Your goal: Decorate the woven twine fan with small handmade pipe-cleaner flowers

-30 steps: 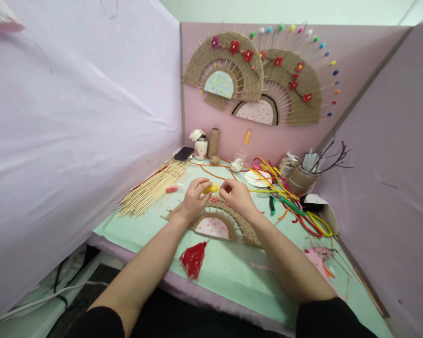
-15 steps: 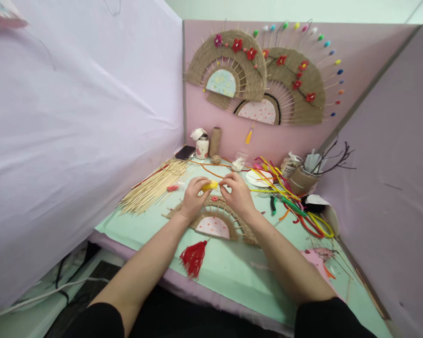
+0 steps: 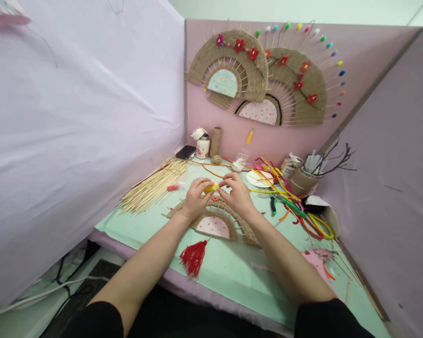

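My left hand (image 3: 196,196) is closed round a small, soft-looking yellow piece (image 3: 211,188), whose exact kind is too small to tell. At its right end my right hand (image 3: 237,193) pinches thumb and finger together; what lies between those fingertips is too small to make out. Below both hands a half-round twine-wrapped fan (image 3: 246,230) rests on the table, its white centre dotted with pink. A red flower (image 3: 215,199) sits near its top edge, partly between my wrists. From its lower edge hangs a red tassel (image 3: 193,259).
Bamboo sticks (image 3: 155,185) are spread at the left, near a phone (image 3: 185,152). Colourful pipe cleaners (image 3: 285,183) and green-handled pliers (image 3: 294,207) lie to the right. A can with twigs (image 3: 303,180) stands behind them. Two finished fans (image 3: 229,61) hang on the back panel.
The yellow piece has turned slightly between my fingers, and more of it is covered by them. My hands stay in nearly the same place; the view has shifted a little.
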### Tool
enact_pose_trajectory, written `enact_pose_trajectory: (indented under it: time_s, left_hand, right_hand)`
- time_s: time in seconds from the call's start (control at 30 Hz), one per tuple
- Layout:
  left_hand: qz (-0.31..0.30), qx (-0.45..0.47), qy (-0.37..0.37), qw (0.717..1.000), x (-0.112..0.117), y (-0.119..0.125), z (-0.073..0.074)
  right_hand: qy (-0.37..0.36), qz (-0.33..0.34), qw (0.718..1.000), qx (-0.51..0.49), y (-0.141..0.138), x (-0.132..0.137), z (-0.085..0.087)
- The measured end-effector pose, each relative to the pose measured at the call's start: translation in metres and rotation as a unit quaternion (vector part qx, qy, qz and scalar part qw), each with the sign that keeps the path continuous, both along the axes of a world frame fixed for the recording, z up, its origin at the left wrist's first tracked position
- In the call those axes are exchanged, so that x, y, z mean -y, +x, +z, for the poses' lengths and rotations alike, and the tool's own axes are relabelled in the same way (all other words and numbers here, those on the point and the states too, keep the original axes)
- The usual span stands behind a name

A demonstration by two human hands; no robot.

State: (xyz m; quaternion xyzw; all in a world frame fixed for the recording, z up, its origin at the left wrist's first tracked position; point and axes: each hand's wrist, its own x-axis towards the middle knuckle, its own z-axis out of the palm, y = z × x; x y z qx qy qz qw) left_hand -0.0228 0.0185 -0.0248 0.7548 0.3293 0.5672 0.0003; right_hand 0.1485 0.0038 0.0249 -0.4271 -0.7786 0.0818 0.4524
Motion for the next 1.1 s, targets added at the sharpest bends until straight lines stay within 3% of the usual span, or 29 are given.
enact_pose_trajectory:
  time_s: [0.3,0.43,0.5,0.63,0.7,0.87,0.93,1.1]
  left_hand:
    - [-0.003,-0.016,-0.024,1.0,0.002,0.001,0.002]
    - [-0.003,-0.009,-0.024,1.0,0.002,0.001,0.001]
    - [0.001,-0.007,-0.027,1.0,0.002,0.001,0.001]
    - [0.003,0.005,-0.039,0.999,0.001,0.0,0.001]
    - [0.006,0.013,-0.05,0.999,0.001,0.0,0.0]
    - [0.009,0.021,-0.073,0.997,-0.003,-0.001,-0.003]
    - [0.038,0.021,-0.078,0.996,-0.011,-0.007,-0.004]
    - [0.181,0.024,-0.115,0.976,-0.054,-0.034,-0.003]
  right_hand:
    - [0.03,-0.025,0.999,0.029,-0.002,0.0,-0.002]
    - [-0.083,0.005,0.992,-0.097,-0.002,-0.002,0.0]
    - [-0.185,0.023,0.964,-0.187,-0.002,-0.004,0.002]
    - [-0.348,0.038,0.874,-0.336,-0.002,-0.007,0.003]
    - [-0.372,0.047,0.847,-0.377,-0.002,-0.009,0.003]
    - [-0.385,0.064,0.819,-0.421,0.002,-0.014,0.002]
    - [-0.388,0.066,0.816,-0.422,0.004,-0.015,0.003]
    - [-0.375,0.064,0.838,-0.39,0.004,-0.013,0.005]
